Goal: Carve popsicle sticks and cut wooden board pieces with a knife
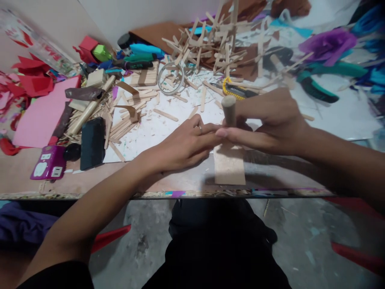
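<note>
A short, round wooden dowel (229, 110) stands nearly upright in the grip of my right hand (270, 120), whose thumb lies along its near side. Under the dowel, a flat pale wooden piece (230, 166) lies near the table's front edge; whether the two are joined is hidden by my fingers. From the left, my left hand (188, 144), with a ring on one finger, stretches its fingers to the dowel's lower part. Its fingertips meet my right thumb, and its own thumb is out of sight.
Loose craft sticks (165, 115) lie over white paper, with a stick structure (225, 52) behind. A tape roll (171, 78), yellow-and-black cutter (236, 89) and green-handled pliers (319, 88) lie beyond my hands. At left are a dark phone (92, 142) and a purple box (48, 162).
</note>
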